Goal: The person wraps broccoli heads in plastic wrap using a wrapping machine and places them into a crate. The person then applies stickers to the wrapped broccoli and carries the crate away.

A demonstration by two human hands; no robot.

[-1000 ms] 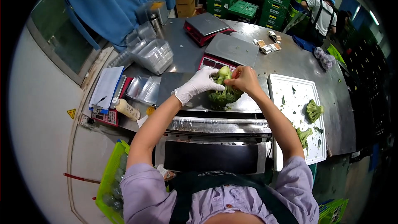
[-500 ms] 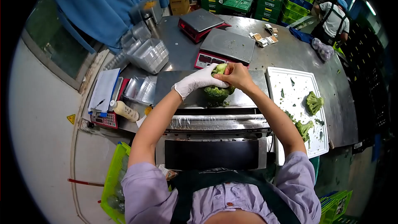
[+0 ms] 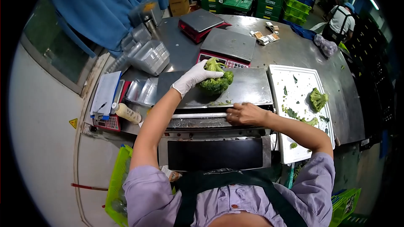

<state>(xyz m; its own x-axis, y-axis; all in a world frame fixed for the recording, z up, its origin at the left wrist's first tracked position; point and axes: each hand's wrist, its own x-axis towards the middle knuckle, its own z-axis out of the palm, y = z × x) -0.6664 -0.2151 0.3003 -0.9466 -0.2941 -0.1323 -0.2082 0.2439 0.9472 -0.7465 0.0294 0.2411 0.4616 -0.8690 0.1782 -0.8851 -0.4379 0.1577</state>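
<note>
My left hand [image 3: 201,75], in a white glove, grips a head of broccoli [image 3: 214,85] from its left side, the cut stem facing up. The broccoli is held over the metal plate [image 3: 248,88] of a film wrapping machine, where small green crumbs [image 3: 221,102] lie. Bare, with its fingers curled, my right hand [image 3: 247,114] is low at the plate's front edge, over the right part of the film roll [image 3: 198,115]. Whatever its fingers may hold is hidden.
On the right, a white cutting board [image 3: 299,143] bears broccoli pieces and scraps. Two red scales [image 3: 229,45] stand behind the plate. Stacked clear trays [image 3: 149,56], a bottle [image 3: 127,113] and a clipboard [image 3: 105,94] lie left. Another person [image 3: 340,23] is at the far right.
My right hand has left the broccoli and moved down towards me to the film roll. My left hand still holds the broccoli, now tilted with more of its stem showing.
</note>
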